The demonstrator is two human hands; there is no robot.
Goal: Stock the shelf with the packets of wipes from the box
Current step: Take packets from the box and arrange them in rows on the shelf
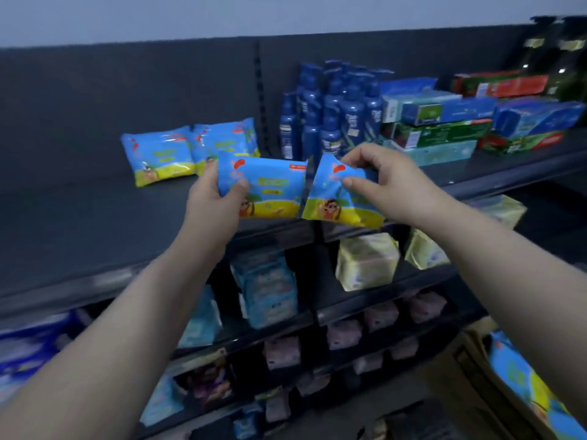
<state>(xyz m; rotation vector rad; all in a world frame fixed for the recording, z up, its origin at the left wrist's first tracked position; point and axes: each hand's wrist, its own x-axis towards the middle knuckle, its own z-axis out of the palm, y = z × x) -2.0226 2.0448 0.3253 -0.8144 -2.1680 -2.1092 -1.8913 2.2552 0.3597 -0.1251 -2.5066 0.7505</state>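
Left forearm reaches up from bottom left, left hand (pixel 219 201) raised at the front edge of the top shelf (pixel 79 223), thumb on the front and fingers curled behind, gripping the left end of a packet of wipes (pixel 273 188) held flat-faced toward the camera, roughly level. Just beside it, edges nearly touching, a second packet (pixel 340 204) tilts down to the right, pinched at its upper right by the right hand (pixel 390 182), thumb on the front and fingers curled over the top; right forearm comes in from the lower right. Both held packets are in the air over the shelf's front edge, not set down. Behind the left hand, two stocked packets (pixel 158 157) stand side by side, touching, near the dark back panel (pixel 95 100). Further right on the same shelf are a cluster of blue bottles (pixel 333 112), then stacked long cartons (pixel 444 122). Pale wall (pixel 190 14) above. The lower shelves hold blue packs (pixel 270 290), yellow packs (pixel 365 262) and pink packs (pixel 343 338), all blurred. At bottom right is the cardboard box (pixel 476 354) with more wipes (pixel 524 385) inside.
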